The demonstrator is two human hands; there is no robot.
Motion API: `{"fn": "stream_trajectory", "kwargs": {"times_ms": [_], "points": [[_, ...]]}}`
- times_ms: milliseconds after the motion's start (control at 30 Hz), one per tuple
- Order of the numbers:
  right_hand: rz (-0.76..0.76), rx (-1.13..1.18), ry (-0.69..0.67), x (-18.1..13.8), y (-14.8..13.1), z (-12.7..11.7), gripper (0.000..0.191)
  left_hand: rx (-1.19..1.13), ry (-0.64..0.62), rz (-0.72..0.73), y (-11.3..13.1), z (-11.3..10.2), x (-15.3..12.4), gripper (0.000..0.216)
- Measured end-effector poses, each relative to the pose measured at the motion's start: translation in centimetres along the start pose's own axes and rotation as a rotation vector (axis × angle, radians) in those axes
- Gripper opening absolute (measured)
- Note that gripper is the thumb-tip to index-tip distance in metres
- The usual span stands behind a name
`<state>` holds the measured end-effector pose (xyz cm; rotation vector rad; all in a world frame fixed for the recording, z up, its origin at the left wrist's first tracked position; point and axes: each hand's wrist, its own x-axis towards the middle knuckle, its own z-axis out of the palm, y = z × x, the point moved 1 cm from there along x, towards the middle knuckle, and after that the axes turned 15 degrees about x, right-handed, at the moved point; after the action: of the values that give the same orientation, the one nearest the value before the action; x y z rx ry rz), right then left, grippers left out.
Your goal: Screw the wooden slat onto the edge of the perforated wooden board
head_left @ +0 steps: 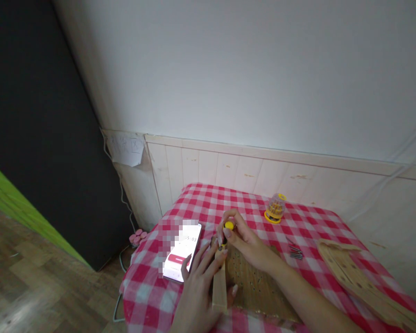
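Note:
My right hand [241, 237] is closed round a small screwdriver with a yellow cap [229, 226], held upright over the top end of a narrow wooden strip [220, 286]. My left hand [201, 286] grips that strip from the left, fingers stretched along it and thumb on its right side. The strip stands against a wooden board with many small holes [253, 284] on the red and white checked tablecloth [208, 203].
A lit phone [182, 252] lies left of my hands. A yellow screwdriver bit holder [275, 208] stands at the back. A few dark screws [296, 251] lie to the right, beside another wooden perforated board [357, 277]. White panelled wall behind; floor drops off left.

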<state>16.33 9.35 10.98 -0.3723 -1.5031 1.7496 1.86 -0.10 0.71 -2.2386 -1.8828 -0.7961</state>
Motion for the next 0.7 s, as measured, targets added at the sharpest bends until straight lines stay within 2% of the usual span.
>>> {"fn": "stream_trajectory", "kwargs": {"times_ms": [133, 300, 500, 700], "points": [[-0.019, -0.074, -0.020, 0.1, 0.1, 0.1, 0.044, -0.001, -0.007, 0.003, 0.0, -0.1, 0.0, 0.067], [0.032, 0.095, -0.105, -0.2, -0.1, 0.5, 0.049, -0.005, -0.026, -0.005, -0.1, 0.0, 0.3, 0.065], [0.039, -0.119, -0.141, -0.2, -1.5, 0.4, 0.041, 0.001, -0.020, -0.005, 0.0, -0.1, 0.1, 0.065], [-0.044, -0.098, -0.116, 0.1, -1.1, 0.2, 0.035, 0.000, -0.024, -0.005, 0.1, -0.2, 0.0, 0.063]]}}
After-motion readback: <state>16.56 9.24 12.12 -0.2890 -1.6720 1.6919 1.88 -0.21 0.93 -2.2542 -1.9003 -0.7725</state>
